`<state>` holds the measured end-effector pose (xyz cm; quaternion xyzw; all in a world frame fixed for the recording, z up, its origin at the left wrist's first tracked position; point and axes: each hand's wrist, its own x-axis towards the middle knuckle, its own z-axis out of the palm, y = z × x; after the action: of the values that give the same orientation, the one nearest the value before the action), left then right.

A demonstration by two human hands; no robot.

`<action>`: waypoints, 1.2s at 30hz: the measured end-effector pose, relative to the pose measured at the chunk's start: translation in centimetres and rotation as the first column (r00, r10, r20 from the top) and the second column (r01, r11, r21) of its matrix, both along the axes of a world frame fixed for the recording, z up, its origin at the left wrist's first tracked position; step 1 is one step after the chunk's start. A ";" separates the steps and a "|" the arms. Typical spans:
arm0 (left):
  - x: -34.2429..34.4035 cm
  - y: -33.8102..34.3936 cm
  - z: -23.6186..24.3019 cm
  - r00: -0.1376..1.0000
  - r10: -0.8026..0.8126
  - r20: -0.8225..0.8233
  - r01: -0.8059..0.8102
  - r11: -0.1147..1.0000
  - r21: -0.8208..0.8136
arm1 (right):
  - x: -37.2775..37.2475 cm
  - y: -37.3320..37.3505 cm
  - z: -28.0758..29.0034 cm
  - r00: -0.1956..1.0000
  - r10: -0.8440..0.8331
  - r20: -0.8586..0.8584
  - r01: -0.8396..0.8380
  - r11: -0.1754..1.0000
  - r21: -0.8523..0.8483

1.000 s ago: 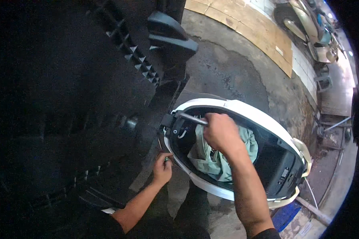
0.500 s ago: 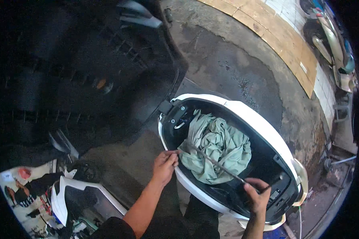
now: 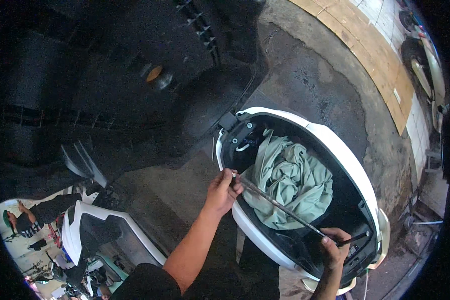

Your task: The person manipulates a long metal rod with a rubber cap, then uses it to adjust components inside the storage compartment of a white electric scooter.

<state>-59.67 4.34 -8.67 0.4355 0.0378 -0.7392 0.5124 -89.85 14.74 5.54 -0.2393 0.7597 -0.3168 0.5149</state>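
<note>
My right hand (image 3: 335, 246) is closed round the crossbar end of a T-handle wrench (image 3: 290, 211), whose long metal shaft slants up and left over the scooter's storage box. Closed in a pinch at the shaft's far tip, my left hand (image 3: 224, 191) has a small bright piece between its fingers, too small to name. Below the wrench, a crumpled grey-green cloth (image 3: 295, 180) fills much of the black storage box (image 3: 346, 210), which has a white body rim (image 3: 330, 145). Two bolts (image 3: 249, 125) show at the box's hinge end.
A raised dark seat underside (image 3: 205, 105) looms over the upper left. At lower left stands another white scooter body (image 3: 92, 210), with a person (image 3: 22, 220) beyond it. Flattened cardboard (image 3: 355, 40) lies on the floor at upper right, near a parked motorbike (image 3: 420, 65).
The view has shifted, moving the box rightward in the picture. My left hand has come up to the wrench's tip, where a gap showed before. My right hand still holds the crossbar.
</note>
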 end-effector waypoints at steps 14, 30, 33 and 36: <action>1.4 -1.7 -1.3 0.990 0.014 -0.141 -0.005 0.998 0.065 | 3.7 -0.7 -2.0 0.996 -0.048 -0.069 0.050 0.998 0.032; 0.3 -3.3 -3.5 0.985 -0.029 -0.169 0.052 0.989 0.137 | 5.2 -3.4 0.7 0.901 0.289 -0.324 -0.332 0.940 -0.084; 0.0 -3.1 -3.5 0.983 -0.026 -0.182 0.052 0.989 0.140 | 5.5 -3.2 0.9 0.985 0.109 -0.131 -0.112 0.994 -0.014; 0.0 -3.1 -3.4 0.967 -0.007 -0.253 0.029 0.996 0.082 | 4.7 -2.3 -0.2 0.983 -0.157 0.095 0.147 0.984 0.099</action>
<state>-59.64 1.22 -12.12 0.3597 0.1303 -0.7910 0.4776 -85.13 12.42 5.35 -0.1400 0.7621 -0.3319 0.5380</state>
